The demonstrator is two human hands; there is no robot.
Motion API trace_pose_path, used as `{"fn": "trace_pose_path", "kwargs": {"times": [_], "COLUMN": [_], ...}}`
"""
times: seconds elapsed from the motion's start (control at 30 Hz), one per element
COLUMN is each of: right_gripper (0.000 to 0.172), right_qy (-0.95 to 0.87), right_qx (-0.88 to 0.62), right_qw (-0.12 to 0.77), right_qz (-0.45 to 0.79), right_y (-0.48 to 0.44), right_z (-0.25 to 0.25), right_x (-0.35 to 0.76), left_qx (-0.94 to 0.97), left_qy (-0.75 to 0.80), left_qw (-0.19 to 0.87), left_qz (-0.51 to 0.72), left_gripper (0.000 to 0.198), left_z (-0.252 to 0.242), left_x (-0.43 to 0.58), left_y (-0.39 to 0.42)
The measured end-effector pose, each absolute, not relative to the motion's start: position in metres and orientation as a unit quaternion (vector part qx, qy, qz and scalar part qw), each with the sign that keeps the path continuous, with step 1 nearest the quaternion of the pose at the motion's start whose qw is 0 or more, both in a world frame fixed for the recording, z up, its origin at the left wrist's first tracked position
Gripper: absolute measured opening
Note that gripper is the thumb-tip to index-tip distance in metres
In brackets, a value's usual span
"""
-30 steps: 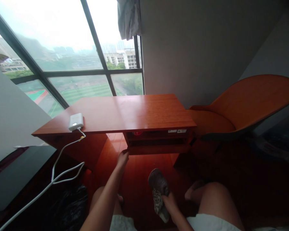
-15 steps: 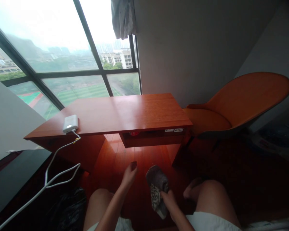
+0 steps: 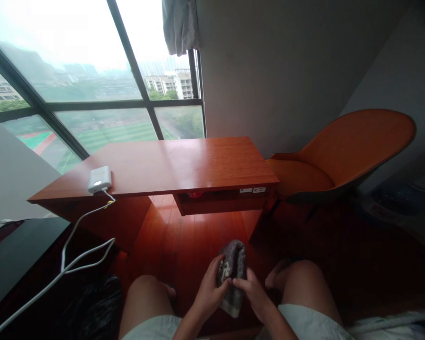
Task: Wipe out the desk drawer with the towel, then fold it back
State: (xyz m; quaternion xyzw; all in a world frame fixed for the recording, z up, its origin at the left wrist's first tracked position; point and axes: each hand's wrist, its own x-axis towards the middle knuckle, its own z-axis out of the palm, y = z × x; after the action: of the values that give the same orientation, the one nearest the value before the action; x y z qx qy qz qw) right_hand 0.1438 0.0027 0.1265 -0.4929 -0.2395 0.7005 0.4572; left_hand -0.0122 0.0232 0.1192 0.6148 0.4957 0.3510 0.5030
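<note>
Between my knees, both hands hold a grey sock (image 3: 236, 262) with a pale pattern on its side and a lighter lower end. The sock is upright and looks folded lengthwise, with a dark crease down its middle. My left hand (image 3: 211, 286) grips its left side, fingers partly behind the fabric and thumb in front. My right hand (image 3: 254, 291) pinches the right side, its thumb close to the left thumb. The fingers behind the sock are hidden.
A reddish wooden desk (image 3: 194, 163) stands ahead by the window, bearing a white power bank (image 3: 100, 179) with a white cable (image 3: 74, 226). To the right is an orange chair (image 3: 361, 146). A black plastic bag (image 3: 95, 302) lies at the lower left.
My left hand has moved right and down and taken hold of the sock, which only my right hand held before. The sock has turned more upright and looks narrower.
</note>
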Motion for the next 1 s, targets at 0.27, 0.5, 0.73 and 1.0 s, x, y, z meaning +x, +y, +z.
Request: {"fn": "trace_pose_path", "kwargs": {"times": [0.27,0.5,0.73,1.0], "right_gripper": [0.043,0.037,0.034,0.035], "right_qy": [-0.269,-0.341,-0.447,-0.5], "right_qx": [-0.52,-0.568,-0.63,-0.639], "right_qw": [0.477,0.45,0.413,0.373], "right_qz": [0.656,0.598,0.484,0.45], "right_y": [0.008,0.027,0.043,0.052], "right_z": [0.131,0.121,0.123,0.118], "right_x": [0.156,0.201,0.233,0.25], "left_qx": [0.55,0.538,0.584,0.534], "left_qy": [0.548,0.565,0.566,0.537], "left_qw": [0.525,0.525,0.493,0.585], "left_qz": [0.35,0.34,0.309,0.291], "left_gripper": [0.037,0.023,0.021,0.036], "left_z": [0.123,0.136,0.161,0.188], "left_x": [-0.021,-0.062,-0.088,-0.084], "left_y": [0.033,0.057,0.073,0.081]}}
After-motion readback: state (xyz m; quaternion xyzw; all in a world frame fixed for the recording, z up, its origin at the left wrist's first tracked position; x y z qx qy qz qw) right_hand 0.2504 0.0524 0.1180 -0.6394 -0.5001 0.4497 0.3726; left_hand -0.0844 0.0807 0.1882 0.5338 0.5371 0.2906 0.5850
